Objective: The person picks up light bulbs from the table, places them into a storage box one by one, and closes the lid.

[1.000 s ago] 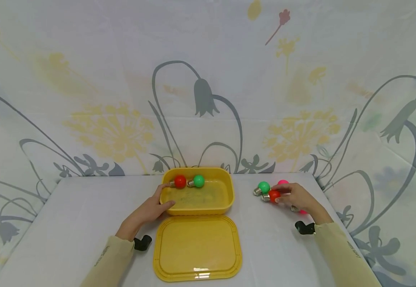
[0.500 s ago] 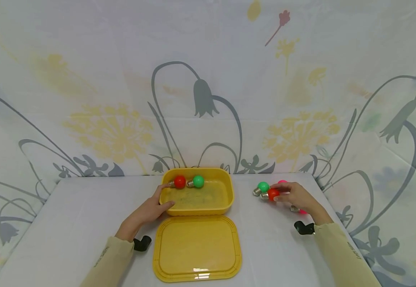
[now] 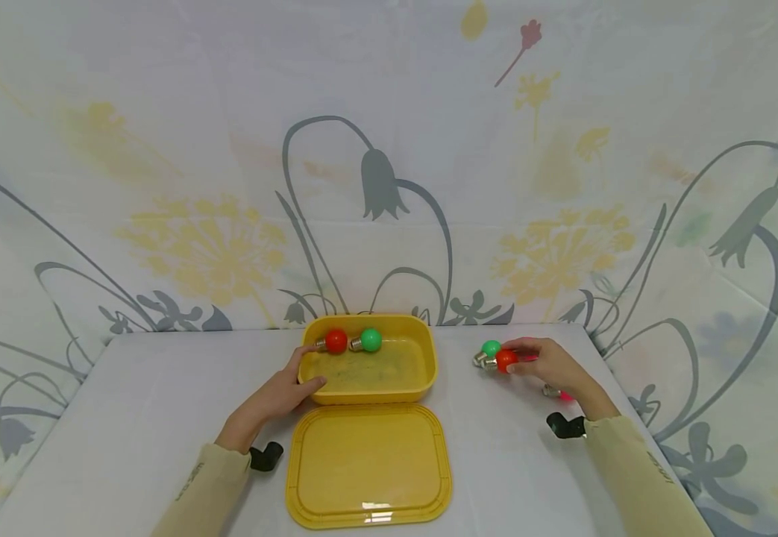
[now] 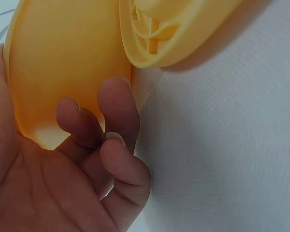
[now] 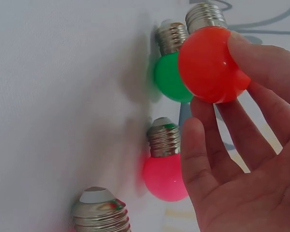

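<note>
My right hand (image 3: 555, 368) pinches a red light bulb (image 5: 208, 65) between thumb and fingers, its metal screw base pointing away from the palm. Behind it in the right wrist view lies a green bulb (image 5: 171, 77), partly covered by the red one. Below that is a pink bulb (image 5: 164, 176), and another pink bulb (image 3: 566, 396) rests under the right wrist. My left hand (image 3: 286, 388) grips the left end of a yellow plastic box (image 3: 368, 397), thumb at the front rim. Inside the box, a red bulb (image 3: 336, 341) and a green bulb (image 3: 371, 339) lie side by side along the back.
A yellow lid (image 3: 370, 466) lies flat on the white tablecloth (image 3: 160, 403) right in front of the box. Behind the table hangs a flower-printed cloth (image 3: 227, 149). A black wrist piece (image 3: 565, 426) sits at the right sleeve, and another (image 3: 266, 456) at the left.
My right hand has shifted slightly up and left with the red bulb, which now overlaps the green one's base more. The left hand and box stay where they were.
</note>
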{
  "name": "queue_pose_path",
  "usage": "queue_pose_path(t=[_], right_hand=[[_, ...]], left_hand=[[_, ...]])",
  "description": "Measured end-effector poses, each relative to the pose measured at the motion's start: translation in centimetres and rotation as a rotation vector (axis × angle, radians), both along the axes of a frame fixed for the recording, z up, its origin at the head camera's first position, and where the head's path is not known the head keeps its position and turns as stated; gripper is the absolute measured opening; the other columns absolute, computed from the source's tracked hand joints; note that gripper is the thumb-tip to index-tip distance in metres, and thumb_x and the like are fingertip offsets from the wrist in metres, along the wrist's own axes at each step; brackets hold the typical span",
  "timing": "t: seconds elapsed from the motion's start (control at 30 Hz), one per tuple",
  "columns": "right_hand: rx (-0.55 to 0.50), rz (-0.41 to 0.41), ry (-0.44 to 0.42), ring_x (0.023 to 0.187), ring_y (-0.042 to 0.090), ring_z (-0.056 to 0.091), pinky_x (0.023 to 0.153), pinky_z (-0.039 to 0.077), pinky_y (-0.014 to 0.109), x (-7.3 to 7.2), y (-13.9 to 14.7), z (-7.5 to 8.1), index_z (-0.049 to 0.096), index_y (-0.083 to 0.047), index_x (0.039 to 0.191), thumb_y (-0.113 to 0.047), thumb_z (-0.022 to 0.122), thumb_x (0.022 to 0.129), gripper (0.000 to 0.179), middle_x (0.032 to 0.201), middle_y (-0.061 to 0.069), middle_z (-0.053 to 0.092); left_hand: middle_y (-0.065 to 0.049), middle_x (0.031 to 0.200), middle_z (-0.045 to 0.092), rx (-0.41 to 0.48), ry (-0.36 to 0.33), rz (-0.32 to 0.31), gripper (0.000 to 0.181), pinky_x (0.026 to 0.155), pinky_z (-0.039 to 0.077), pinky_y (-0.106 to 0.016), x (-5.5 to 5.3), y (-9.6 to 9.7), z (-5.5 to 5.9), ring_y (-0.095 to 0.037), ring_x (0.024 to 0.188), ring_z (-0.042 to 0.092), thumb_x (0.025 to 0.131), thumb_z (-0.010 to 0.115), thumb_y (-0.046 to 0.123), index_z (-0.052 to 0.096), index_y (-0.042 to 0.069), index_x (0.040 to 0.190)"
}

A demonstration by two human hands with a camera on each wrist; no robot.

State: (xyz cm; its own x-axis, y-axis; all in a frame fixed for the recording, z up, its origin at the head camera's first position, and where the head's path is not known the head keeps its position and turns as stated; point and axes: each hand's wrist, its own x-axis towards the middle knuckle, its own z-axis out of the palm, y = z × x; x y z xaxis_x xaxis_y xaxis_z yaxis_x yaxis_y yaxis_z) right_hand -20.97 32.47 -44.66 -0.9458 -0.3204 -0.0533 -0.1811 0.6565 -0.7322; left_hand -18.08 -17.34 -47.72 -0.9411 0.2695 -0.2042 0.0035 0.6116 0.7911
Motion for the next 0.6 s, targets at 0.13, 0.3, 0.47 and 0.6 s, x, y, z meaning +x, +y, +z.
queue_pose_path(t=[0.13,0.3,0.47,0.6], right_hand=[[-0.025,0.001,-0.008,0.109,0.031,0.061,0.094,0.044,0.045,0.1,-0.2,0.2,0.065,-0.001,0.127,-0.015,0.076,0.087,0.043,0.116,0.014,0.068],[-0.033,0.015,-0.009,0.11,0.032,0.062,0.093,0.045,0.043,0.1,-0.6,0.4,0.065,-0.002,0.127,-0.016,0.076,0.088,0.043,0.118,0.014,0.068],[-0.034,0.021,0.006,0.109,0.031,0.062,0.091,0.047,0.04,0.0,-1.2,0.5,0.065,-0.003,0.126,-0.018,0.077,0.088,0.043,0.118,0.013,0.068],[-0.062,0.043,0.017,0.109,0.032,0.062,0.089,0.049,0.032,-0.2,-1.7,0.4,0.065,0.0,0.126,-0.014,0.077,0.088,0.042,0.117,0.015,0.067]], left_hand=[[-0.028,0.136,0.05,0.008,0.001,0.0,0.066,0.104,0.035,-0.056,0.1,0.1,0.1,-0.036,0.109,0.054,0.1,0.06,0.034,0.023,0.017,0.152],[-0.029,0.138,0.049,0.004,0.001,0.002,0.066,0.104,0.035,-0.057,0.1,0.1,0.1,-0.037,0.111,0.053,0.1,0.06,0.035,0.023,0.018,0.152],[-0.029,0.137,0.049,-0.003,0.003,0.003,0.066,0.104,0.036,-0.056,0.0,0.0,-0.1,-0.037,0.111,0.053,0.1,0.06,0.036,0.024,0.018,0.152],[-0.027,0.134,0.051,-0.003,0.005,0.001,0.065,0.101,0.037,-0.054,0.0,0.0,-0.1,-0.035,0.107,0.054,0.1,0.06,0.035,0.024,0.018,0.152]])
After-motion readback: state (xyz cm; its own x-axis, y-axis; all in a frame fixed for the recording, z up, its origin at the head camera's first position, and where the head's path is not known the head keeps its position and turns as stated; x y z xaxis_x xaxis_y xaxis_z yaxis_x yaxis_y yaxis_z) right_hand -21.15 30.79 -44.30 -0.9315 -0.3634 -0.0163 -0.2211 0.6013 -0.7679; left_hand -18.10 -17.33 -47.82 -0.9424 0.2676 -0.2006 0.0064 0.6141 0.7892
